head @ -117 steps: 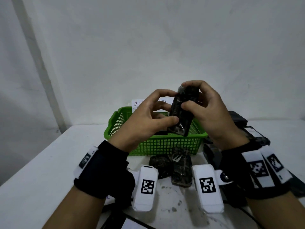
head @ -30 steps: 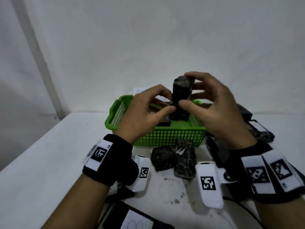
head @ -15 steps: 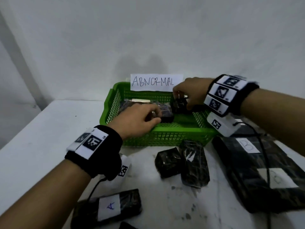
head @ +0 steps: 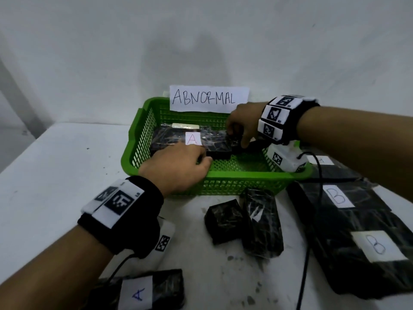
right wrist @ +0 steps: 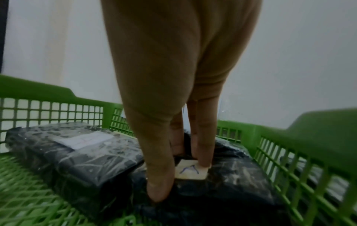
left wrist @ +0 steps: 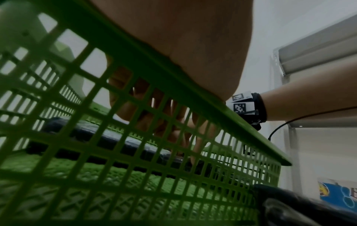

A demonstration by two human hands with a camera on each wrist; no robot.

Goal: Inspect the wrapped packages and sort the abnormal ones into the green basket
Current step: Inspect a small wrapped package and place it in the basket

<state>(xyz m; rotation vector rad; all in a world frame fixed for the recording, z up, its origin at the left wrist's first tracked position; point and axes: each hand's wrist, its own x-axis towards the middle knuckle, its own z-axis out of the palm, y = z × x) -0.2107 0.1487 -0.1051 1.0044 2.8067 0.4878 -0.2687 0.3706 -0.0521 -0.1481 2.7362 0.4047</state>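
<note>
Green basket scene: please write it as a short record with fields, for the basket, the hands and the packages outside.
basket: green basket on the white table, sign ABNORMAL at its back rim
inside: long package with label A; small package, also labelled A, at its right end
right hand: fingers set on the small package
left hand: over the front rim, fingers curled, grip unclear
outside: two unlabelled packages in front; B packages right; A package near
</note>
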